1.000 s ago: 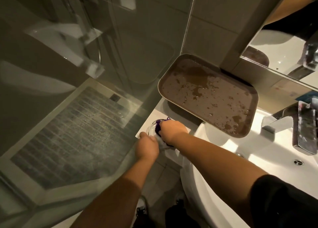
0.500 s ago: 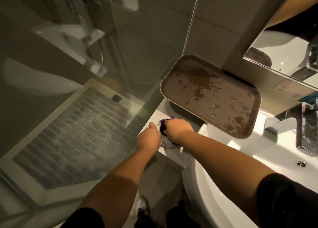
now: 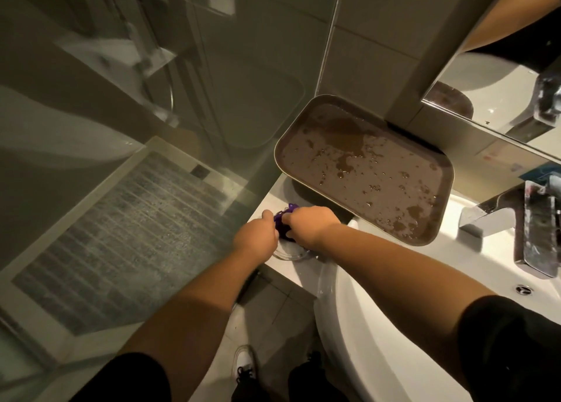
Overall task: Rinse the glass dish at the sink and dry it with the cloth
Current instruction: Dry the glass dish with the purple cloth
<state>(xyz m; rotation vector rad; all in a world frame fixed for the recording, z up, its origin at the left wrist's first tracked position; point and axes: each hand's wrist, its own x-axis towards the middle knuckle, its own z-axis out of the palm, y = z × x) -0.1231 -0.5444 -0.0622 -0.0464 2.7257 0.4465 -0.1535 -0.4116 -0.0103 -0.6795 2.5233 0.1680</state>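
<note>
A small clear glass dish (image 3: 293,254) rests on the white ledge at the left corner of the sink (image 3: 379,316). My left hand (image 3: 256,239) grips the dish's left rim. My right hand (image 3: 312,227) presses a purple cloth (image 3: 283,224) into the dish; most of the cloth and dish are hidden under both hands.
A wet brown tray (image 3: 364,170) leans over the back of the sink against the tiled wall. A chrome tap (image 3: 513,222) stands at the right under a mirror (image 3: 501,98). A glass shower screen (image 3: 136,128) runs close along the left. Tiled floor and my shoes (image 3: 244,368) lie below.
My left hand has shifted up along the dish's rim, closer to my right hand. The right hand with the cloth has stayed in the dish, turning slightly.
</note>
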